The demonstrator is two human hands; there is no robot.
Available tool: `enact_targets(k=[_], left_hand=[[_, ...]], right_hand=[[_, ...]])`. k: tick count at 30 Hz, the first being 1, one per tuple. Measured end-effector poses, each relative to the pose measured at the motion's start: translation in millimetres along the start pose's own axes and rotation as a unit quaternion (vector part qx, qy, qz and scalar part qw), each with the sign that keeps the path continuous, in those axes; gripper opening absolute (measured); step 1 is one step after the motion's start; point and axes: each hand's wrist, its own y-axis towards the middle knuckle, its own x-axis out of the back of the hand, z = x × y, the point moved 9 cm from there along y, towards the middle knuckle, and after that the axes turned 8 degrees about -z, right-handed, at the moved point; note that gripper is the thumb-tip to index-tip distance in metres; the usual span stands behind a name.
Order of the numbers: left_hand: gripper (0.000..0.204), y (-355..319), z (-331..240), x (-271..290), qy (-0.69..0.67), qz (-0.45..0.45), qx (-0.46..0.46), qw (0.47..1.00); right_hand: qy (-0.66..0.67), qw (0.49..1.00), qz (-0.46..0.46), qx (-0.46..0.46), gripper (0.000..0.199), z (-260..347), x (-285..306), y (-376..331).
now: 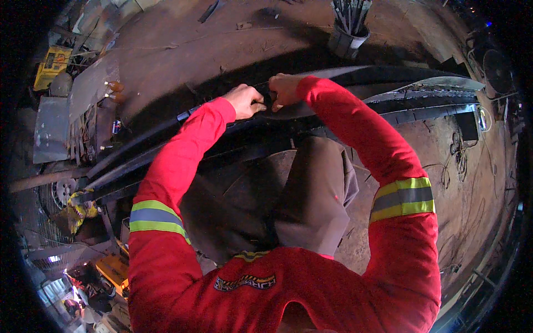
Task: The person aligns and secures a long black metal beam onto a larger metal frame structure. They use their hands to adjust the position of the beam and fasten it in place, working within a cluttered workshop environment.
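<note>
One left hand and one right hand curl close together at twelve o'clock; I cannot tell what the fingers hold; long dark metal beams lie directly beneath them, from nine o'clock to two.

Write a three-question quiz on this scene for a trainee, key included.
1. True or false: strips stick up out of the bucket.
2. What colour are the sleeves? A) blue B) red C) green
3. Are the left hand and right hand near the middle or an end of the long dark pieces?

Key: 1. True. 2. B. 3. The middle.
</note>
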Motion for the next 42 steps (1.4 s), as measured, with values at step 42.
enact_targets(k=[42], left_hand=[[0.023, 3, 2, -25, 0.199, -0.112, 0.001, 0.974]], right_hand=[[-0.169, 0.966, -0.192, 0.015, 0.016, 13, -15, -18]])
